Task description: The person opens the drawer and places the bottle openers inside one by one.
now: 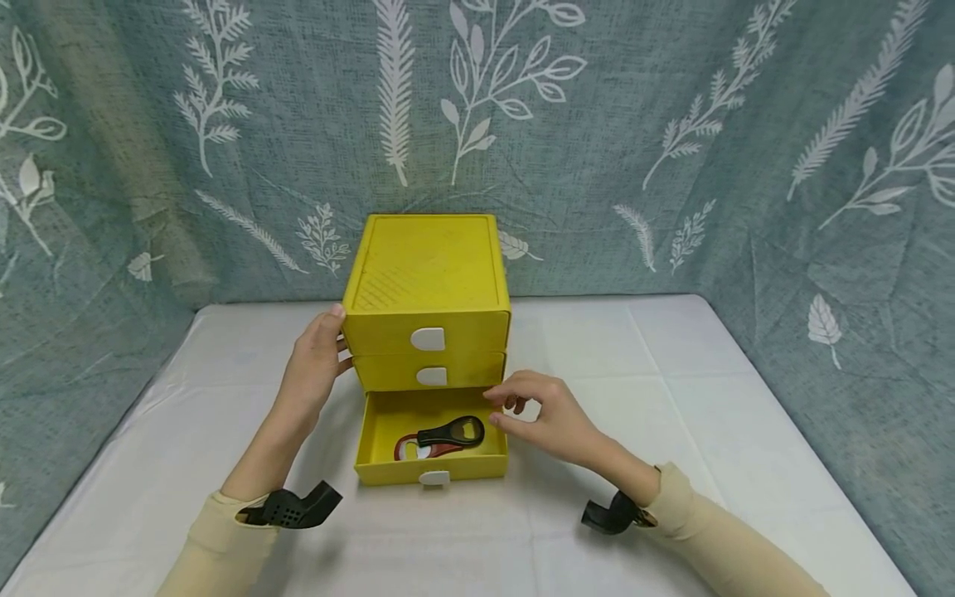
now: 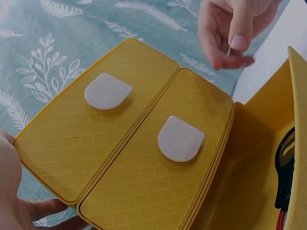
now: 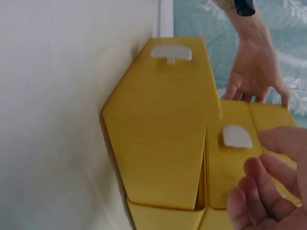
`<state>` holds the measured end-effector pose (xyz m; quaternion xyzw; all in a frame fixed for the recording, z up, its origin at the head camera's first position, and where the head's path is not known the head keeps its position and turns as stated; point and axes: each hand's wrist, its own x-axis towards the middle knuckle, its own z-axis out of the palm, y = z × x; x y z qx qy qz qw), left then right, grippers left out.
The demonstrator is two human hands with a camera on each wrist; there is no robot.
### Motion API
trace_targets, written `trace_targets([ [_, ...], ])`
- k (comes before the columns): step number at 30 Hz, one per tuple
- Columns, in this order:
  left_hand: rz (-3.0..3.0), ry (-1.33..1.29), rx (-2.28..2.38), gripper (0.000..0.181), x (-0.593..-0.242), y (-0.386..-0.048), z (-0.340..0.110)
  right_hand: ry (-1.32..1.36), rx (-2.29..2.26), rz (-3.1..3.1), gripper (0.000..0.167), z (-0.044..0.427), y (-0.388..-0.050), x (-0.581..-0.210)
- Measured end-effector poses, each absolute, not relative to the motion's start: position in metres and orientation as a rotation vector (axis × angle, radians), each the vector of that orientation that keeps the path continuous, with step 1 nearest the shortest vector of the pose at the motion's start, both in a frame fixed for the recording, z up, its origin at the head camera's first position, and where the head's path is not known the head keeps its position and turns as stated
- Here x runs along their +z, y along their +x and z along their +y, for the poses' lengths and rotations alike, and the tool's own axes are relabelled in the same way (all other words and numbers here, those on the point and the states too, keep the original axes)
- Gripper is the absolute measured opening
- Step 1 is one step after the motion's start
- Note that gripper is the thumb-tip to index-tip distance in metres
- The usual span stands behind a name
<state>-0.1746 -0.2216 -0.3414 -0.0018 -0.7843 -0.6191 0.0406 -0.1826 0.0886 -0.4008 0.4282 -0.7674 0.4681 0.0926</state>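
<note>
A yellow three-drawer box [image 1: 429, 332] stands on the table, its bottom drawer [image 1: 433, 471] pulled out and the upper two closed. In that drawer lie a black bottle opener [image 1: 440, 434] and a red one [image 1: 448, 450], partly under it. My left hand [image 1: 313, 361] touches the left side of the box, with its fingers against the side edge. My right hand [image 1: 548, 414] hovers at the drawer's right wall, fingers loosely bent, thumb and forefinger apart. Nothing clear shows in it.
White tab handles [image 2: 181, 139] stick out from the drawer fronts. A white cloth covers the table [image 1: 634, 464]. Behind it hangs a blue-green curtain [image 1: 298, 108] with white leaf patterns, close to the back of the box.
</note>
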Motion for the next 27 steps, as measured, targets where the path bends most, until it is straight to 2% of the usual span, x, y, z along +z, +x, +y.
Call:
trace_targets([
  [7, -2.416, 0.005, -1.884, 0.078, -0.341, -0.175, -0.222, 1.02, 1.621, -2.419, 0.01, 0.093, -0.174, -0.411],
  [16, -2.425, 0.003, -1.868, 0.077, -0.341, -0.175, -0.222, 1.045, 1.969, -2.588, 0.025, 0.095, -0.156, -0.41],
  [27, -2.443, 0.01, -1.851, 0.079, -0.34, -0.173, -0.221, 1.141, 2.091, -2.614, 0.026, 0.086, -0.141, -0.415],
])
